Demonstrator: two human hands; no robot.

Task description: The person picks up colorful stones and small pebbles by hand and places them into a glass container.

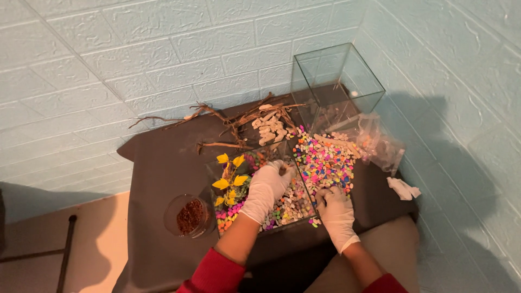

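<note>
A clear glass tank (214,165) sits on a dark cloth-covered table and holds several multicoloured pebbles and a yellow artificial plant (230,182). My left hand (267,187), in a white glove, reaches into the tank with its fingers curled over the pebbles near the far wall. My right hand (335,209), also gloved, rests on a loose heap of coloured pebbles (325,160) spread on the table just right of the tank. Whether either hand holds pebbles is hidden by the fingers.
An empty taller glass tank (336,81) stands at the back right corner. Dry branches (228,116) and white stones (268,127) lie behind. A round dish of brown grains (190,216) sits left. Clear plastic bags (380,144) and crumpled paper (402,188) lie right.
</note>
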